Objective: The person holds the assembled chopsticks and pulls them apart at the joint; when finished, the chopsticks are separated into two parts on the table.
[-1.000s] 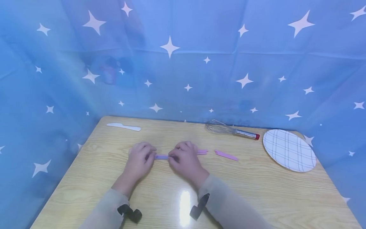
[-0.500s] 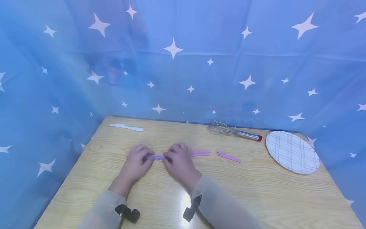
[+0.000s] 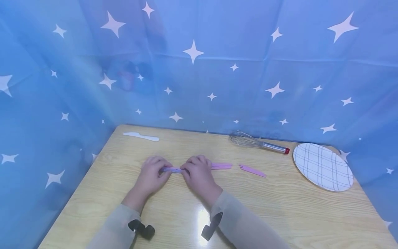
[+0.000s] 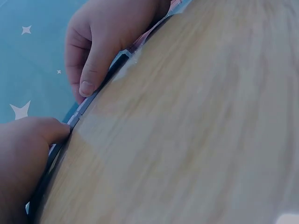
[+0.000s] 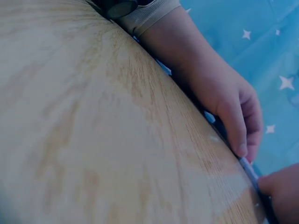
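My left hand and right hand face each other at mid-table. Their fingertips stand a short gap apart. Between them runs a thin lilac strip with fine lengthwise slits, pinched by both hands at its two ends. Fingers cover most of it. Close to the wood, the lilac strip also shows between both thumbs in the left wrist view. Past my right hand lie slim pink strips side by side, partly hidden behind it. Farther right is a separate pink piece with a pronged left end and a tapered right end.
A white plastic knife lies at the back left. Along the back edge rests a wire whisk with a red end. At the right stands a white checked plate. A blue star-patterned curtain surrounds the wooden table.
Both hands have shifted slightly left across the table, and their fingertips are a little closer together. More of the pink strips shows beside my right hand. The head view has also shifted a bit.
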Motion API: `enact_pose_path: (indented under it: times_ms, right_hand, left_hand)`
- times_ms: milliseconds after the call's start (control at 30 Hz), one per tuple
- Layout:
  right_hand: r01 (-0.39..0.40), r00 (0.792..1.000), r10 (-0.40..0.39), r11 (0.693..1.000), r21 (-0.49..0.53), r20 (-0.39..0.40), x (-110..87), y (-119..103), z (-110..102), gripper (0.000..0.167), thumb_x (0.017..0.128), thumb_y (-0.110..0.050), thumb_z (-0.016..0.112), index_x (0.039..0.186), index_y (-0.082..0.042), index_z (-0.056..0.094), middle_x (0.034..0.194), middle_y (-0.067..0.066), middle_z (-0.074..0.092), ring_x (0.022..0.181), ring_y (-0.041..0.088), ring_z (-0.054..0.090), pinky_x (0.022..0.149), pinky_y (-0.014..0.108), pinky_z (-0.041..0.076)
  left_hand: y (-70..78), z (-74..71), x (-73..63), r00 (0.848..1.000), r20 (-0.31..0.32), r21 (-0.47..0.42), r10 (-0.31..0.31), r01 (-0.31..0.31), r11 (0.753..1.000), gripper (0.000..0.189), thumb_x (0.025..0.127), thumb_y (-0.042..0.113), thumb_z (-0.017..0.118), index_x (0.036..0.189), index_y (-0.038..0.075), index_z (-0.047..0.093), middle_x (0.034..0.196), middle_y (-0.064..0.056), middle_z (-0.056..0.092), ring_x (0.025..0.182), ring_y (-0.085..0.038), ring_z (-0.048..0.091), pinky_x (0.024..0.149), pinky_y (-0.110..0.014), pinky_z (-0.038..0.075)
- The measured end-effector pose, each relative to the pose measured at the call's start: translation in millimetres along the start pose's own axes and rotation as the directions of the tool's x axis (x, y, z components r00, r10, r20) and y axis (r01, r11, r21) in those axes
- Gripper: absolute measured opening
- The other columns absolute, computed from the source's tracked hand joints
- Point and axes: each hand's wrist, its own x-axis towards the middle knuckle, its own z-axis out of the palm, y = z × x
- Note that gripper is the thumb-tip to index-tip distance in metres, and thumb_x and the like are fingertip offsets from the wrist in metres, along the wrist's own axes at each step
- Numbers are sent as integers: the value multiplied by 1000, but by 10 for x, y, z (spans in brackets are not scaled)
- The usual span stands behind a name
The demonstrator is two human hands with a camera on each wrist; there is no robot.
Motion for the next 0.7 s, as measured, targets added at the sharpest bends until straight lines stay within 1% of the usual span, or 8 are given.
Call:
enact_pose_path:
  times_ms: [167,300,400,533,700]
  right_hand:
    - [-50,998,48,998,42,45,15,-49,-31,13,101,-29,74,109,-21,80,112,-8,67,115,20,50,104,49,36]
    - [-70,996,66,996,63,67,13,-50,-16,11,102,-29,74,108,-21,78,111,-9,67,113,19,49,105,48,36]
    - [-67,996,62,996,63,70,8,-35,3,9,103,-28,72,107,-22,77,110,-11,67,112,17,49,105,47,35]
    - [-40,998,37,997,60,51,0,-21,9,7,102,-26,72,105,-22,76,108,-11,68,112,18,50,104,47,36]
    - [-29,998,25,997,65,50,-17,-9,5,9,103,-30,72,106,-23,76,108,-12,67,111,16,49,104,46,35]
  left_hand:
    - [13,-26,0,1000,-12,-8,0,0,1000,17,89,21,84,106,19,79,113,3,72,115,-28,59,104,-55,40]
    - [9,-21,-10,1000,-21,-8,-6,5,1000,19,88,19,85,106,19,79,113,4,73,115,-27,60,104,-56,40]
    - [10,-16,-11,1000,-16,-8,-16,16,1000,16,90,19,85,104,21,79,112,5,74,115,-26,60,103,-54,41]
    - [12,-11,-3,1000,-9,-17,-23,23,1000,11,92,20,85,101,23,78,109,8,74,114,-24,60,105,-54,40]
    - [3,8,11,1000,-15,-35,-19,19,999,11,93,21,85,101,25,79,108,11,74,114,-22,61,108,-56,38]
